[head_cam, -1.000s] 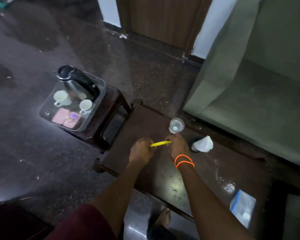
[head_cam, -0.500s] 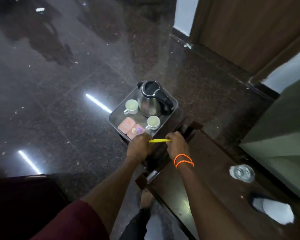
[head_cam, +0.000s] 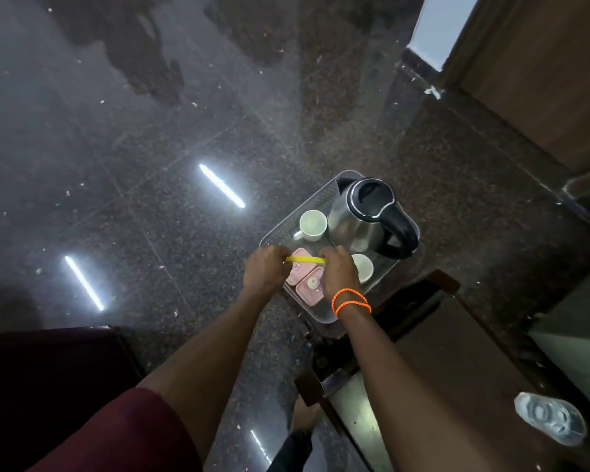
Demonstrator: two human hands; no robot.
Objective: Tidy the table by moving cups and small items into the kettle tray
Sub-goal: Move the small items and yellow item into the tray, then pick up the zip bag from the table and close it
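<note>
Dark floor; tray (head_cam: 280, 229) holds kettle (head_cam: 365, 219), two cups (head_cam: 312, 224), pink packets (head_cam: 307, 284); both hands (head_cam: 300, 270) pinch yellow strip (head_cam: 305, 259), possibly sachet.

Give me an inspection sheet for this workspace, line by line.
Surface: dark wooden table at lower right; clear kettle tray sits on a lower stand beside it.
Job's things: thin yellow strip held over the tray; two white cups, two pink sachets and steel kettle in the tray.
Clutter: clear plastic bottle on the table.
Hands: left hand and right hand each pinch one end of the strip; orange bands on the right wrist.
Cables: nothing seen.
Surroundings: polished dark floor with light reflections, wooden door at upper right.
</note>
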